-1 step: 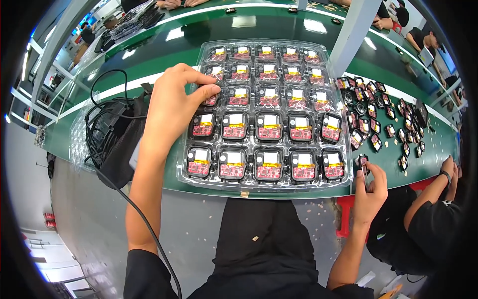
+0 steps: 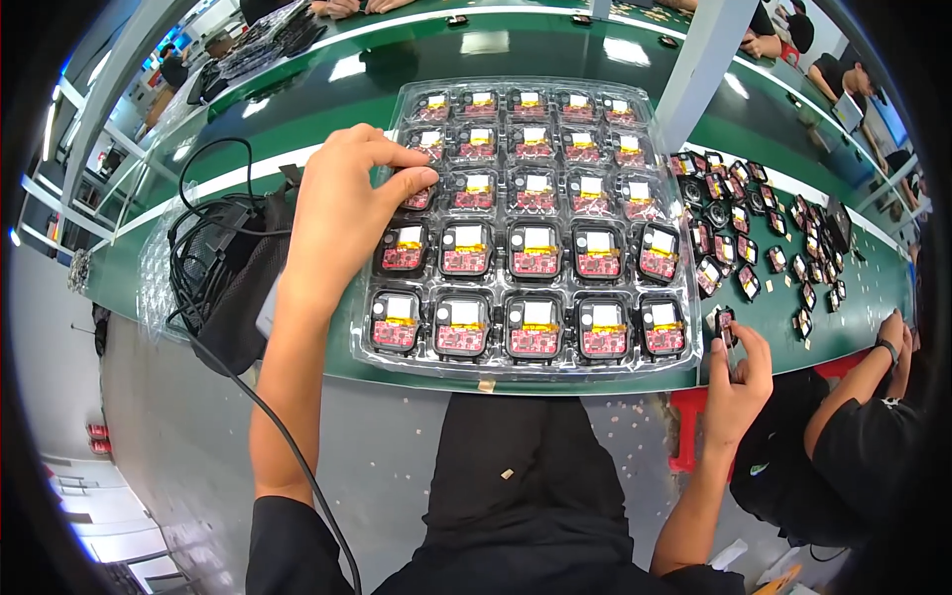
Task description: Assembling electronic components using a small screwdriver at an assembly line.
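While the left hand is poised over the left side of a clear plastic tray at the centre of the frame, its thumb and forefinger come close together by a compartment; I cannot tell whether they grip anything. Rows of black-framed modules fill the tray, red circuit boards facing up. At the lower right, just beside the tray's corner, the right hand pinches a small module between thumb and forefinger. Loose units lie scattered at the right. Holding each piece by its frame, fingertips off the boards, would probably be safest; a light left touch should avoid jostling the tray.
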`<action>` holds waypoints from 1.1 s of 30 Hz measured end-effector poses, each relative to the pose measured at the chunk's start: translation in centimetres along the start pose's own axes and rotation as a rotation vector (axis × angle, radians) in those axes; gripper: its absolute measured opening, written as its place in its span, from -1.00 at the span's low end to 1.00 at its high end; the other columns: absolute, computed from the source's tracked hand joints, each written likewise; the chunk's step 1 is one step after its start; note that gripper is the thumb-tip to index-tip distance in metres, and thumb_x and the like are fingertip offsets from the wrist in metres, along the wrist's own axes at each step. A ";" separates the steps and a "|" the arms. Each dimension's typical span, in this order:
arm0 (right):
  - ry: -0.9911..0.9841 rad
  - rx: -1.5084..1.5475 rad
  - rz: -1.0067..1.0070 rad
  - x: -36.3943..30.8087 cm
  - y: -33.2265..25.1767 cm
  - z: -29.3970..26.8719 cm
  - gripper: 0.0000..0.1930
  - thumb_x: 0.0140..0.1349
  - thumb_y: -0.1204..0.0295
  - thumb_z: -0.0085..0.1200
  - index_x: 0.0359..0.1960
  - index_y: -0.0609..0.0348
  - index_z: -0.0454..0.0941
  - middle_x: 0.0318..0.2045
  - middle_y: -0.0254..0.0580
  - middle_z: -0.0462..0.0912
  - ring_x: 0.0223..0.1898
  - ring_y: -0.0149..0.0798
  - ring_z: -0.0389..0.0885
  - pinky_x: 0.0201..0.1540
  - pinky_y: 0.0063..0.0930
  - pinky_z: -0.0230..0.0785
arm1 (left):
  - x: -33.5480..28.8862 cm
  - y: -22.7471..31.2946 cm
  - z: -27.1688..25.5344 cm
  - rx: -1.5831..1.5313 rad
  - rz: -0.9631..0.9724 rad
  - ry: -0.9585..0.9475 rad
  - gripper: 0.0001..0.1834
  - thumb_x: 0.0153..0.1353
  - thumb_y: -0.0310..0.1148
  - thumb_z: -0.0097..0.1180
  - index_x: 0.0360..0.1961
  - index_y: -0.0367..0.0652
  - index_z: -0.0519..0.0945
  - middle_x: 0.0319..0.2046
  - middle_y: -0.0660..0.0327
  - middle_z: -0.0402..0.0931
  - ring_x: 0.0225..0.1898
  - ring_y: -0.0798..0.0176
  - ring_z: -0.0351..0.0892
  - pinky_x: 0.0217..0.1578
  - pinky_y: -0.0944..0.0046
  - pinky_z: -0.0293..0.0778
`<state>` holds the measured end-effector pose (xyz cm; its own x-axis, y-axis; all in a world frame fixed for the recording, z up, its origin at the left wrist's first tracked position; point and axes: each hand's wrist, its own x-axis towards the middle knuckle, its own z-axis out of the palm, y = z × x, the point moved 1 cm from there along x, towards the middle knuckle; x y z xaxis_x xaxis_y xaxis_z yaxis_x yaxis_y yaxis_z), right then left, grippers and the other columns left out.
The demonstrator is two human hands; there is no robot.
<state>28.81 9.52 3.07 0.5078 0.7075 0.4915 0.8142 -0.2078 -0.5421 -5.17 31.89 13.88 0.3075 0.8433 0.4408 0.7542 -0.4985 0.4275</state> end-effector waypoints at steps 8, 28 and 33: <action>0.043 0.445 -0.023 -3.0 -1.5 -1.0 -0.67 0.17 0.46 0.33 -0.06 0.35 0.62 -0.05 -0.10 0.63 -0.63 -0.61 0.10 -0.52 -0.66 0.05 | 0.2 -0.2 0.3 0.259 0.227 0.070 -0.85 0.12 -0.39 0.36 -0.39 -0.28 0.70 -0.35 0.03 0.64 -0.03 -0.09 0.61 -0.04 0.05 0.46; -0.342 0.755 -0.222 -6.5 -7.3 -1.5 -0.34 -0.08 0.37 0.60 0.01 0.27 0.43 -0.12 0.19 0.70 -0.30 -0.09 0.78 -0.25 -0.40 0.65 | -12.7 8.0 -1.5 -0.430 0.417 0.083 -0.62 0.17 -0.15 0.42 -0.25 -0.29 0.68 -0.37 0.12 0.63 -0.38 0.24 0.62 -0.39 0.25 0.54; -0.490 0.996 -0.373 -5.8 -8.7 0.7 -0.40 -0.01 0.41 0.55 0.01 0.25 0.44 -0.11 0.27 0.72 -0.29 0.00 0.80 -0.37 -0.40 0.64 | -20.0 9.6 3.3 -1.488 -0.457 -0.151 -0.48 0.33 -0.09 0.27 0.04 -0.37 0.55 -0.23 0.07 0.57 -0.39 0.33 0.60 -0.37 0.36 0.54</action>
<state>18.57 7.66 4.45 -0.0556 0.8425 0.5358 0.1992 0.5352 -0.8209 -2.13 10.88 6.57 0.3431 0.9391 0.0190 -0.4057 0.1300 0.9047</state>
